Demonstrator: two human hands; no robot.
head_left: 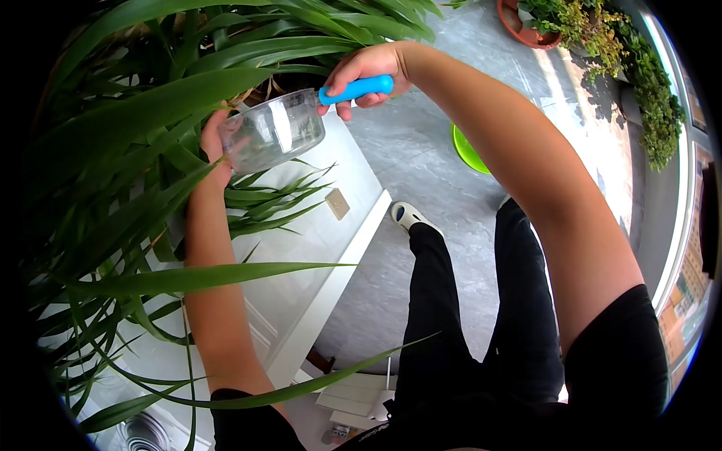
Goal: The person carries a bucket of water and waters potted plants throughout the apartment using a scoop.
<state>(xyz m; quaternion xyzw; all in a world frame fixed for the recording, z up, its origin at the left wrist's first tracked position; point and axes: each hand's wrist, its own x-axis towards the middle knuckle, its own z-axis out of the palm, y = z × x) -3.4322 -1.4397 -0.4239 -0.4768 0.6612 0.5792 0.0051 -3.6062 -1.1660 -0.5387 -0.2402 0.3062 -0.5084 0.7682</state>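
Observation:
A clear plastic water ladle (280,134) with a blue handle is held tilted among the long green leaves of a potted plant (143,113). My right hand (374,69) is closed round the blue handle. At the far side of the bowl, my left hand (216,146) grips its edge; some fingers show blurred through the clear plastic, and leaves cover part of the hand. Behind the ladle, the plant's base and the pot's rim are partly hidden. No water can be made out in the bowl.
Below the plant is a white cabinet top (331,161) with a small socket plate (338,204). A bright green basin (470,150) sits on the grey tiled floor (406,143), partly behind my right arm. More potted plants (639,90) line the window side.

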